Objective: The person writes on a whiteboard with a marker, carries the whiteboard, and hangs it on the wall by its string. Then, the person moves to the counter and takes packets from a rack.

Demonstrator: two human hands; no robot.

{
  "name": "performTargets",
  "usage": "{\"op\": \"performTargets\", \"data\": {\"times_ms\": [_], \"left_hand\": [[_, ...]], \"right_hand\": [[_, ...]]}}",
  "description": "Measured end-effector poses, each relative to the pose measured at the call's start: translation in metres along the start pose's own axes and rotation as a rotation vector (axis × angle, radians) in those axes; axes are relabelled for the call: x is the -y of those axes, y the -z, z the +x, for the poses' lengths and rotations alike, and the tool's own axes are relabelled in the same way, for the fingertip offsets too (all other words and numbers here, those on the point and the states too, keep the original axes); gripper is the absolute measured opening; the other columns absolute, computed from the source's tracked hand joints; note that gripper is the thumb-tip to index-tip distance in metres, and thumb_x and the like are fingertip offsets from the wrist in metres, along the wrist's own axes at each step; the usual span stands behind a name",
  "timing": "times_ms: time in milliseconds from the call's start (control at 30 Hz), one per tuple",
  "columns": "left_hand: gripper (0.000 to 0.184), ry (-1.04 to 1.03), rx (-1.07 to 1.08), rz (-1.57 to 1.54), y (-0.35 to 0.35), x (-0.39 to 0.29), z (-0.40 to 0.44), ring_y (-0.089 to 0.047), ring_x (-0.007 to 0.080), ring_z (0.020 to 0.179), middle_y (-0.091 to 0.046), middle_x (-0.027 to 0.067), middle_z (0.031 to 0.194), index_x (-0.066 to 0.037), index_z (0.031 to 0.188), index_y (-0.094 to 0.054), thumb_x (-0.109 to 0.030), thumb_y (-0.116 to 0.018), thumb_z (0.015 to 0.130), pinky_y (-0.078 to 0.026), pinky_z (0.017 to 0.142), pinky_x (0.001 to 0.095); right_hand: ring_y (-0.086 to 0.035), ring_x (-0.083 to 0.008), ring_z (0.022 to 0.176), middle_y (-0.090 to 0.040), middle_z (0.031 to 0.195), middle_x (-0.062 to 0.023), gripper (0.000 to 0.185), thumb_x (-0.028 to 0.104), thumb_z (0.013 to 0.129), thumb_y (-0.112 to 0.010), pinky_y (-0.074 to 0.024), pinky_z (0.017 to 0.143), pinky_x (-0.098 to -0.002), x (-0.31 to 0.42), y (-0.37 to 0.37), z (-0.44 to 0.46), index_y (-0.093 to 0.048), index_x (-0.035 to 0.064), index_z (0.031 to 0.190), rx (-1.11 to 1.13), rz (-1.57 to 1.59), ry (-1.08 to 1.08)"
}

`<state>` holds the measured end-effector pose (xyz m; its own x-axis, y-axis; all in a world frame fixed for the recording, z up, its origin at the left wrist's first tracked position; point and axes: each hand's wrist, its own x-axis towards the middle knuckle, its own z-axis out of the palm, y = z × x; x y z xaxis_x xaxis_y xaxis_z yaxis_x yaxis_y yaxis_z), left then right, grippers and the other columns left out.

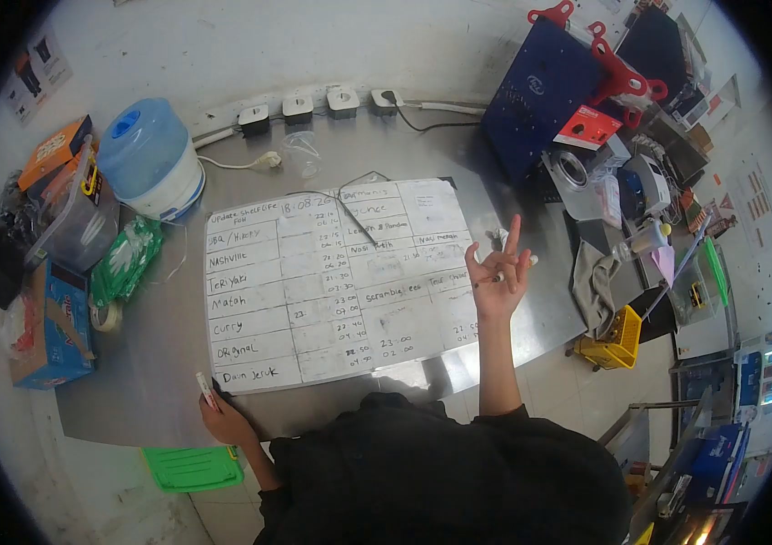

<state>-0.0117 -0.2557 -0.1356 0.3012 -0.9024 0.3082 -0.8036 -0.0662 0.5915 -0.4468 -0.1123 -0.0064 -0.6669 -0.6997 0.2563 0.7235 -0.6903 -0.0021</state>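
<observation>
A whiteboard (313,318) ruled into a grid of handwritten words and times lies on the steel table before me. My left hand (227,424) is at the table's front edge, by the board's lower left corner, with its fingers closed around a white and red marker (207,391) that points upward. Over the board's right edge is my right hand (500,280), one finger stretched out and the others partly bent and apart. Small white things (498,238) show behind its fingers; I cannot make out what they are. A thin dark cord (358,218) crosses the board's top.
A blue-lidded water container (145,150), green-and-white packets (129,259) and a blue carton (54,327) stand left. Sockets (298,110) and a loose plug (268,161) line the back. A dark blue box (540,91), grey cloth (593,286) and yellow basket (611,341) are right.
</observation>
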Motion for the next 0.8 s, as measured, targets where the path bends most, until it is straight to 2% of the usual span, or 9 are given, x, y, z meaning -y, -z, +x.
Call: {"op": "performTargets", "data": {"times_ms": [200,467,800], "left_hand": [[0.031,0.011,-0.004,0.007,-0.0016,0.0017,0.0004,-0.059,0.0337,0.082,-0.064,0.0160,0.092,-0.003,0.105,-0.061,-0.029,-0.053,0.090,-0.045,0.069,0.0424],[0.031,0.005,-0.001,-0.003,-0.0012,0.0021,0.0012,-0.060,0.0338,0.079,-0.064,0.0163,0.088,-0.002,0.104,-0.061,-0.029,-0.053,0.090,-0.045,0.067,0.0424],[0.031,0.018,0.000,-0.006,-0.0034,0.0049,0.0010,-0.059,0.0342,0.078,-0.064,0.0166,0.088,-0.003,0.103,-0.061,-0.030,-0.052,0.090,-0.044,0.067,0.0431]], "right_hand": [[-0.061,-0.0051,0.075,-0.030,0.040,0.0041,0.051,0.037,0.096,-0.041,-0.0267,0.104,-0.0456,-0.0014,0.0010,-0.0008,-0.026,0.0258,0.143,-0.002,-0.008,-0.008],[-0.062,-0.0064,0.083,-0.033,0.040,0.0039,0.050,0.036,0.096,-0.041,-0.0279,0.104,-0.0459,-0.0017,0.0034,0.0001,-0.025,0.0246,0.143,0.010,-0.024,-0.005],[-0.063,-0.0055,0.084,-0.034,0.041,0.0046,0.051,0.036,0.096,-0.041,-0.0302,0.102,-0.0455,-0.0022,0.0048,0.0014,-0.025,0.0246,0.143,-0.006,-0.050,-0.005]]}}
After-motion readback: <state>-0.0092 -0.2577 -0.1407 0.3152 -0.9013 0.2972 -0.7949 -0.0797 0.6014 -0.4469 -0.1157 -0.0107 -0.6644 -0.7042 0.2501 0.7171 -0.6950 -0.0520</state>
